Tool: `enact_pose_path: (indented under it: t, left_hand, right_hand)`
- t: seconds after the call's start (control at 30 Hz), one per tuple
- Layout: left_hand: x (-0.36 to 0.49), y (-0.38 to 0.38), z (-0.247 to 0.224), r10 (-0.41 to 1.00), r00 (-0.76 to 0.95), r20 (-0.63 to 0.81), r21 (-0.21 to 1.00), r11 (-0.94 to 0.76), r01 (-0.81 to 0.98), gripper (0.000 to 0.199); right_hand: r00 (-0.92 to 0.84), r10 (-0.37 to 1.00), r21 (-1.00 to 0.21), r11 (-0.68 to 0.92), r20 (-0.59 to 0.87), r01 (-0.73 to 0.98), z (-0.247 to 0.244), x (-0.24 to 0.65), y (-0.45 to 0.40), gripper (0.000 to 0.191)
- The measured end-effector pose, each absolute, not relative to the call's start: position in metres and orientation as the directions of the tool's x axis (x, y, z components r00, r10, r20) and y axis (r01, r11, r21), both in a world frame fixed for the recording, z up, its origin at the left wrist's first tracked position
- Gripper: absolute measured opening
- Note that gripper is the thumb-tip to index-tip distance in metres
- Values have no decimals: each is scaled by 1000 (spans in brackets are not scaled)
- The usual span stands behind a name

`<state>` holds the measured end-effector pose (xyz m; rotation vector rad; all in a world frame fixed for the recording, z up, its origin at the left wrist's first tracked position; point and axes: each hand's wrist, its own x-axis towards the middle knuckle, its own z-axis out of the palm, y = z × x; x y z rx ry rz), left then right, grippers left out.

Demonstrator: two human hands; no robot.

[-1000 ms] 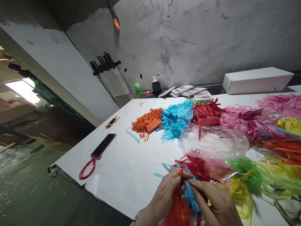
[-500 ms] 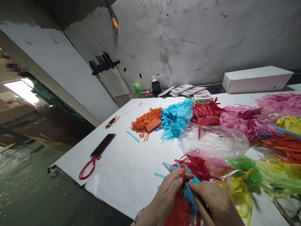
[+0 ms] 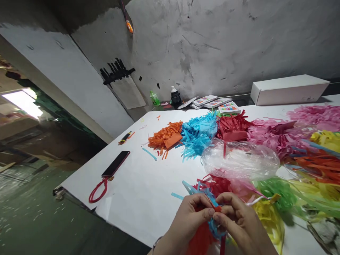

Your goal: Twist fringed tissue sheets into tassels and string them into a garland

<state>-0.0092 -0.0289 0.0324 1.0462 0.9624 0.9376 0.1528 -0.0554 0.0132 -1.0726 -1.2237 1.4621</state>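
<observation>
At the near edge of the table, my left hand (image 3: 192, 214) and my right hand (image 3: 237, 217) meet fingertip to fingertip. Both are closed in a pinch on a small orange paper strip (image 3: 217, 209). Blue tissue paper (image 3: 212, 225) runs under and between the fingers, its fringe sticking out beyond the left knuckles. Orange-red tissue paper (image 3: 200, 241) hangs below my left hand, and a dark red strip (image 3: 223, 244) hangs between the wrists. Just behind the hands lies red fringed tissue (image 3: 216, 184); a yellow tassel (image 3: 271, 216) is right of my right hand.
Orange (image 3: 166, 136), blue (image 3: 199, 132), red (image 3: 233, 127) and pink (image 3: 278, 136) fringed bundles line the table behind a clear plastic bag (image 3: 240, 159). A phone (image 3: 116, 164) and a cutter knife (image 3: 124, 138) lie left. A white box (image 3: 289, 90) stands at the back.
My right hand has turned and its fingertips have come up to the left ones at the orange strip. The strip has moved slightly right and down, now between both hands.
</observation>
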Motion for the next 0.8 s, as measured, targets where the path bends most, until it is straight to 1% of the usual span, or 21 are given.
enact_pose_path:
  t: [0.03,0.07,0.1,0.17,0.2,0.3,0.37,0.43,0.5,0.57,0.6,0.67,0.7,0.73,0.8]
  left_hand:
    - [-9,-29,33,937,312,-158,968,209,-138,41]
    - [-9,-29,33,934,327,-143,972,194,-129,41]
    - [-9,-29,33,932,339,-131,975,182,-125,40]
    - [-8,-30,33,934,343,-96,984,140,-107,38]
    - [-7,-30,33,941,332,-66,992,99,-83,36]
    - [-2,-33,31,971,222,91,996,-93,-1,28]
    - [1,-33,32,983,107,151,989,-150,-17,23]
    - [-1,-30,35,995,-12,102,980,-102,-171,18]
    - [-7,-22,43,995,-97,-23,907,-21,-421,15]
    - [-20,-12,55,977,-116,-177,740,55,-671,18]
    - [-28,-6,62,966,-96,-241,649,87,-756,22]
    - [-46,4,74,948,-42,-315,518,135,-845,29]
    - [-54,8,78,945,-33,-324,489,137,-861,32]
    - [-63,13,81,947,-41,-319,482,125,-867,34]
    - [-78,20,82,948,-87,-305,484,75,-872,36]
  right_hand:
    - [-230,970,-981,-121,-84,-150,15,153,-55,35]
    - [-248,965,-982,-118,-79,-146,16,154,-54,34]
    - [-252,966,-992,-81,-53,-101,17,156,-54,32]
    - [-228,972,-996,63,47,64,17,158,-54,25]
    - [-207,972,-978,141,107,154,17,159,-54,23]
    - [-166,945,-875,324,282,360,15,162,-54,16]
    - [-187,904,-785,427,384,449,14,166,-51,14]
    - [-233,854,-676,513,466,529,15,173,-46,13]
    - [-258,802,-538,563,539,627,15,183,-39,11]
    - [-298,755,-383,580,584,719,13,194,-32,10]
    - [-328,738,-311,583,590,751,11,200,-28,12]
    - [-405,708,-176,593,579,786,7,215,-24,17]
    - [-432,700,-116,588,568,800,5,225,-23,18]
    - [-443,695,-61,571,566,819,3,237,-23,19]
    - [-385,722,5,467,575,884,1,270,-24,18]
